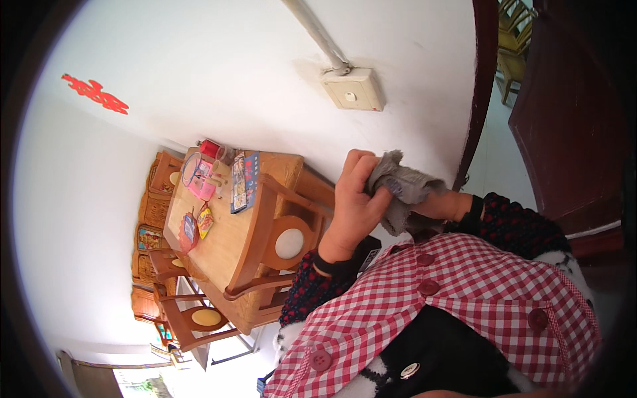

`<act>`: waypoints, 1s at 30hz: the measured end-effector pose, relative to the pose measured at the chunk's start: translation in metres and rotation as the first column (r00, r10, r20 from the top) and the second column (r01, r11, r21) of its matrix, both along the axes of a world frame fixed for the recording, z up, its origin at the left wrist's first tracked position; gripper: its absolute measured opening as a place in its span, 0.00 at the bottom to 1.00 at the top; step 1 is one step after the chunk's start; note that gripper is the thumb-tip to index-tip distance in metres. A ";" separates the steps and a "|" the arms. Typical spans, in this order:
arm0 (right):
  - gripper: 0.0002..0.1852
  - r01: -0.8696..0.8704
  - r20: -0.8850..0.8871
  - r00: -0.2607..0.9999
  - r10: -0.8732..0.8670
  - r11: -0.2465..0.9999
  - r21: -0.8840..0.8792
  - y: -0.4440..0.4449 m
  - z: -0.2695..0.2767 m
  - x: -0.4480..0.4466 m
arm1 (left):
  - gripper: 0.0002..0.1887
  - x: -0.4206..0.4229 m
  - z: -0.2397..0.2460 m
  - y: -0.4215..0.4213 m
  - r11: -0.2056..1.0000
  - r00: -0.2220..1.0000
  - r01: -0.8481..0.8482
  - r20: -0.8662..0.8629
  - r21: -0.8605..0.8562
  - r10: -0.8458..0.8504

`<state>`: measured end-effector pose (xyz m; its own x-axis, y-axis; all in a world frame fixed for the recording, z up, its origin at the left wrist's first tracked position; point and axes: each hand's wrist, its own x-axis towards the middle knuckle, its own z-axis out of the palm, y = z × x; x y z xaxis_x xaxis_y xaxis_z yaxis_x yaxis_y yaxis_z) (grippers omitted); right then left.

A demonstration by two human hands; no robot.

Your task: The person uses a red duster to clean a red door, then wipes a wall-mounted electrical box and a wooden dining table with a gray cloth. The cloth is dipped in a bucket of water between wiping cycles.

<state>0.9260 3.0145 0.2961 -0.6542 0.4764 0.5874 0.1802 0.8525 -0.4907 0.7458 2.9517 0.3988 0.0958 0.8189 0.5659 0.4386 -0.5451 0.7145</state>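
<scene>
A crumpled grey cloth (405, 185) is held up in front of my chest, close to a white wall. My left hand (359, 194) grips its left side, with the thumb pressed over a fold. My right hand (438, 206) holds the cloth from the lower right; its fingers are mostly hidden behind the fabric. Above my hands on the wall is a cream light switch (351, 94), with a pipe (318, 35) running up from it. Below my forearms shows the red-and-white checked garment (368, 313) I wear.
A wooden table (219, 248) to the left bears a printed calendar (245, 181), a pink plastic item (201, 186), a red container (209, 148) and snack packets (204, 221). Wooden chairs (268, 219) stand around it. A dark red door (567, 124) is at right, beside its frame (480, 74).
</scene>
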 end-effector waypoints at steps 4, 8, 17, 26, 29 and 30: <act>0.19 0.177 0.433 0.899 0.074 0.841 -0.511 0.000 -0.001 0.015 | 0.17 -0.024 -0.003 -0.015 0.999 0.999 -0.012 0.051 -0.041 0.014; 0.17 0.240 0.356 0.934 -0.035 0.800 -0.550 0.009 0.006 0.048 | 0.13 -0.038 -0.025 -0.027 0.956 0.930 0.003 0.352 -0.293 0.105; 0.32 0.318 -0.231 0.937 -0.261 0.911 0.261 0.009 0.098 0.035 | 0.08 -0.037 -0.053 -0.040 0.923 0.725 0.073 0.656 -0.377 0.211; 0.34 0.418 0.046 0.770 -0.636 0.557 0.718 0.093 0.110 0.008 | 0.12 -0.032 -0.077 -0.038 0.918 0.819 0.140 0.564 -0.371 0.103; 0.35 0.440 0.120 0.733 -0.670 0.601 0.667 0.082 0.094 0.003 | 0.14 -0.044 -0.088 -0.043 0.889 0.775 0.187 0.618 -0.419 0.128; 0.35 0.447 0.095 0.715 -0.692 0.558 0.700 0.077 0.091 0.002 | 0.15 -0.047 -0.090 -0.044 0.895 0.775 0.191 0.621 -0.402 0.114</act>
